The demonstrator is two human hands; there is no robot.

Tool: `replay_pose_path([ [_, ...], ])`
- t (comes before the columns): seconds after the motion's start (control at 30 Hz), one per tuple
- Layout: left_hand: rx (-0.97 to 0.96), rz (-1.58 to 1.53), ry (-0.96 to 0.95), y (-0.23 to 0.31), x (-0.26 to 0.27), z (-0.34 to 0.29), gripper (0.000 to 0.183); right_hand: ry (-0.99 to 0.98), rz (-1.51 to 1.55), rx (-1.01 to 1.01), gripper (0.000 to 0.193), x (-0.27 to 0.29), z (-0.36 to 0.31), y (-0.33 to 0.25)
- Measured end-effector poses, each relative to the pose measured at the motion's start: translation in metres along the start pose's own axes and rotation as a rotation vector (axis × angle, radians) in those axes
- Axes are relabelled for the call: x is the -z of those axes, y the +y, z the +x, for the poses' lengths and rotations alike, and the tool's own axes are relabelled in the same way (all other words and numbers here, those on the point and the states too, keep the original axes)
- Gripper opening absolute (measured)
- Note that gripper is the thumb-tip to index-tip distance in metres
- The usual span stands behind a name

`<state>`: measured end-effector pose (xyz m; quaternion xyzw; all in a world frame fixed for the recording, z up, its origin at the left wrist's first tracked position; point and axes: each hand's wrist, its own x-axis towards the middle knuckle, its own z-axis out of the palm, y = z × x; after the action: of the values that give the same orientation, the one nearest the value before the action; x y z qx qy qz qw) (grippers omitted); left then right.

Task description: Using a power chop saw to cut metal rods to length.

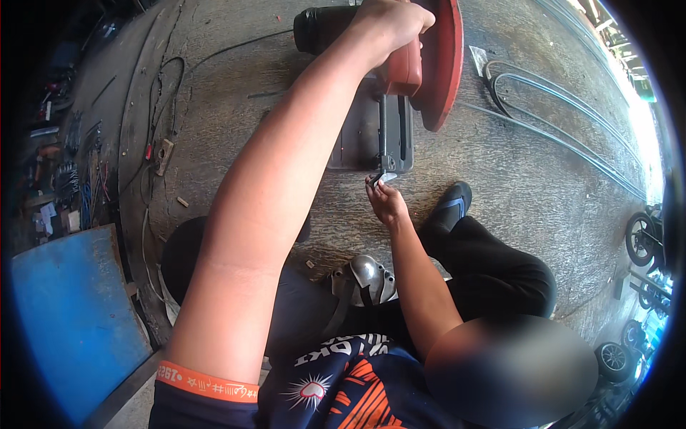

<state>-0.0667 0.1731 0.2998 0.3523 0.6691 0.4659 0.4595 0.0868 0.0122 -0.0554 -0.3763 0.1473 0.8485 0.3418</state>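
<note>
A red cut-off saw point(437, 71) with a dark motor body point(314, 30) stands on the floor ahead of me. My left hand point(396, 25) is closed round its handle at the top, beside the red disc guard; part of the grip is hidden by the hand. Below the head lies the saw's dark base point(350, 143), with a clamp screw rod point(383, 129) running along it. At the near end of that rod, my right hand point(388, 203) has its fingers curled on the small metal clamp crank point(386, 177). The saw's disc is hidden behind the guard.
Bent metal rods point(564, 96) lie on the floor to the right. A dark cable point(236, 46) runs left from the saw. Between my legs sits a shiny silver metal part point(371, 277). A blue panel point(78, 322) stands at left; a wheel point(614, 360) is at the right edge.
</note>
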Motion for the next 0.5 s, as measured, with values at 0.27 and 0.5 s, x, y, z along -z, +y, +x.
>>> replay_pose_path([
  [0.27, -0.034, -0.070, -0.018, 0.002, 0.000, -0.003, 0.019, 0.097, -0.023, 0.176, 0.017, -0.021, 0.006, 0.018],
  [0.5, -0.004, -0.015, 0.011, 0.002, 0.001, -0.006, 0.020, -0.038, 0.010, 0.015, 0.025, -0.012, 0.001, 0.005],
])
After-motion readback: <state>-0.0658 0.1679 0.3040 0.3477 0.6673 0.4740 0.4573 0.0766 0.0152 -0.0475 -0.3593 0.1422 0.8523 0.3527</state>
